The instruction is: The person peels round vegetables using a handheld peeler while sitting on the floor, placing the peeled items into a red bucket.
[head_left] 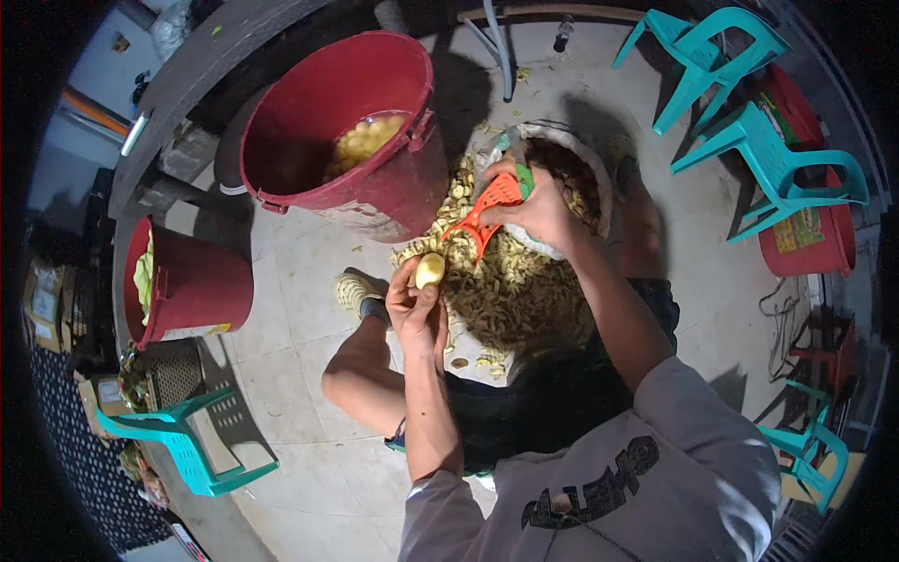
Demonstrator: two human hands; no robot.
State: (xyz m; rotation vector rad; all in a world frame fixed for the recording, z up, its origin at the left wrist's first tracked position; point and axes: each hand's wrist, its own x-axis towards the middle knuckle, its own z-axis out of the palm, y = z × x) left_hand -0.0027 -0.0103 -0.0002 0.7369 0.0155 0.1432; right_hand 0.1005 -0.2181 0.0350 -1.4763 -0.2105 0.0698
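Observation:
My left hand (pixel 415 304) is closed round a pale peeled potato (pixel 430 271), its upper side showing above the fingers. My right hand (pixel 541 214) grips an orange peeler (pixel 494 199), with a bit of green at its upper end. The peeler's two prongs point down toward the potato, a short gap away from it. Under both hands a heap of peelings (pixel 520 295) spreads over the floor. Just beyond my right hand stands an open white sack (pixel 599 159) with brownish, unpeeled-looking pieces inside, partly hidden by my hand and forearm.
A large red bucket (pixel 375 192) with peeled potatoes (pixel 370 140) in liquid stands ahead, left of the sack. Farther left is a smaller red bucket (pixel 211 295). Teal plastic chairs (pixel 773 164) stand at the right, another chair (pixel 192 450) at lower left. A dark bottle (pixel 563 36) stands at the back.

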